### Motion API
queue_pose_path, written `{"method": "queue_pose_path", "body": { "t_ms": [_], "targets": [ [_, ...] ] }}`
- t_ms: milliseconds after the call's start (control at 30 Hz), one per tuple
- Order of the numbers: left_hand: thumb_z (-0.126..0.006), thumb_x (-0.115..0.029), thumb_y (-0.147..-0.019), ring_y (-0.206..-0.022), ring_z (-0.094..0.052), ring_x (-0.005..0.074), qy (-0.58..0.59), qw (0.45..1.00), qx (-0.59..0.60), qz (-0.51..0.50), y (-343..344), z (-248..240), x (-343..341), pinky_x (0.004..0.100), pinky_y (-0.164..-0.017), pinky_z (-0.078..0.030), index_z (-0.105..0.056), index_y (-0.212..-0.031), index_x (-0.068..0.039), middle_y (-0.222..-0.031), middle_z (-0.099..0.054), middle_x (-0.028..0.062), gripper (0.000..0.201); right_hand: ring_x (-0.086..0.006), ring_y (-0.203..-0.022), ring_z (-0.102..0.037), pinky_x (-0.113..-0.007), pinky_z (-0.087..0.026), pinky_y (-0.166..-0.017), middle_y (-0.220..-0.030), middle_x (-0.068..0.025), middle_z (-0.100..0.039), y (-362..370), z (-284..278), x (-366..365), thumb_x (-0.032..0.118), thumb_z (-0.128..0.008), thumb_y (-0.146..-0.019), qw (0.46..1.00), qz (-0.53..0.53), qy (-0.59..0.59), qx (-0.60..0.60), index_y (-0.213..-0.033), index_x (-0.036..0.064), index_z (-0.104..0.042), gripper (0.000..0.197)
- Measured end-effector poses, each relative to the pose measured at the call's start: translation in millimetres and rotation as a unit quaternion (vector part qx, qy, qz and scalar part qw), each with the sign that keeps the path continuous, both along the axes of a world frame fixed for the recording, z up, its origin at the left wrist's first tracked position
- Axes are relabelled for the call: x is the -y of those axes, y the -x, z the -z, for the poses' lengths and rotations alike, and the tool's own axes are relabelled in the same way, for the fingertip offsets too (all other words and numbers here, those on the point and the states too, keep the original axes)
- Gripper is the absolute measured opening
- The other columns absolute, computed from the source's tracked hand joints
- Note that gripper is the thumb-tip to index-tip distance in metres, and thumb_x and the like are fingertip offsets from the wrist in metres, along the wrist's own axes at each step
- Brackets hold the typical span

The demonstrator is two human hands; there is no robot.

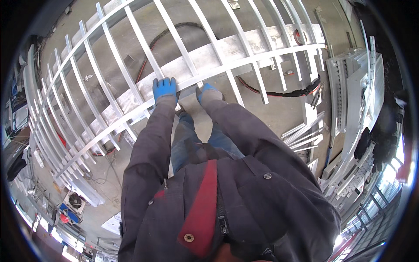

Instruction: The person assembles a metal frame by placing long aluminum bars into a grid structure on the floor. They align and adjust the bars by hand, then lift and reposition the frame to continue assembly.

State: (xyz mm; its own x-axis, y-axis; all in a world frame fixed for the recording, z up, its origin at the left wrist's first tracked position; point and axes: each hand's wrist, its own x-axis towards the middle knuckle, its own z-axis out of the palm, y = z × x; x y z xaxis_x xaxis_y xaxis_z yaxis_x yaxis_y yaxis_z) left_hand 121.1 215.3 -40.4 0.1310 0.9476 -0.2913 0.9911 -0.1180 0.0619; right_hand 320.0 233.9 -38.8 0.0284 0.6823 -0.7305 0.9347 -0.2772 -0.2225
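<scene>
A long silver metal railing frame (244,61) with several upright bars lies flat in front of me, raised over a concrete floor. My left hand (164,88), in a blue glove, rests on the near rail with its fingers over the bar. A short way to its right, my right hand (207,92), in a blue and grey glove, grips the same near rail. Both dark grey sleeves reach forward from my jacket. My jeans and a shoe show under the rail.
Red and black cables (279,92) snake across the floor beneath the frame. Stacked metal frames and loose bars (349,109) lie at the right. A metal sheet (209,56) sits under the railing. Small equipment (72,203) stands at lower left.
</scene>
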Motion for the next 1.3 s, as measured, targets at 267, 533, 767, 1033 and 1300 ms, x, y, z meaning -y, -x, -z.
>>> {"method": "queue_pose_path", "body": {
  "t_ms": [267,533,767,1033,1300],
  "targets": [
    [-0.079,-0.040,-0.077,-0.110,-0.060,0.0302,-0.074,0.993,0.066,0.057,21.2,6.7,-0.1,0.0514,-0.119,-0.030,-0.072,-0.106,-0.018,-0.107,-0.070,0.0053,0.037,-0.0431,-0.108,-0.070,-0.053,-0.055,-0.091,-0.112,-0.0273,-0.072,-28.5,-12.3,81.5,0.051,-0.055,-0.100,0.999,0.043,-0.020,0.008,-0.123,0.0033,-0.061,0.053],
    [-0.081,-0.038,-0.078,-0.109,-0.060,0.0318,-0.073,0.993,0.082,0.038,17.6,10.6,1.1,0.0545,-0.115,-0.034,-0.071,-0.100,-0.017,-0.099,-0.069,0.0069,0.032,-0.0496,-0.107,-0.068,-0.054,-0.055,-0.090,-0.113,-0.0285,-0.071,-55.3,28.2,125.5,0.049,-0.058,-0.098,0.992,0.115,0.041,0.020,-0.119,0.0071,-0.069,0.048],
    [-0.079,-0.043,-0.079,-0.114,-0.060,0.0296,-0.001,0.999,0.007,0.045,3.1,-6.9,-6.6,0.0527,-0.118,-0.031,-0.070,-0.116,-0.020,-0.112,-0.069,0.0059,0.044,-0.0436,-0.102,-0.072,-0.053,-0.057,-0.084,-0.106,-0.0217,-0.075,-73.0,-4.4,140.6,0.045,-0.060,-0.097,0.992,0.113,0.058,-0.008,-0.116,0.0134,-0.074,0.040],
    [-0.069,-0.034,-0.087,-0.136,-0.051,0.0334,-0.020,0.997,0.068,0.027,17.5,-19.9,31.9,0.0535,-0.119,-0.031,-0.051,-0.144,-0.009,-0.146,-0.055,0.0180,0.064,-0.0406,-0.099,-0.072,-0.049,-0.058,-0.082,-0.104,-0.0192,-0.075,-80.2,-18.8,122.2,0.042,-0.068,-0.092,0.994,0.073,0.050,-0.069,-0.130,0.0103,-0.063,0.050],
    [-0.066,-0.032,-0.087,-0.130,-0.055,0.0395,0.043,0.993,0.094,-0.054,40.2,-14.3,151.2,0.0521,-0.114,-0.039,-0.057,-0.138,-0.007,-0.142,-0.058,0.0227,0.058,-0.0391,-0.106,-0.070,-0.050,-0.056,-0.089,-0.112,-0.0195,-0.073,-95.0,-21.5,123.4,0.048,-0.069,-0.091,0.990,0.093,0.040,-0.095,-0.119,0.0099,-0.069,0.048]
  ]
}}
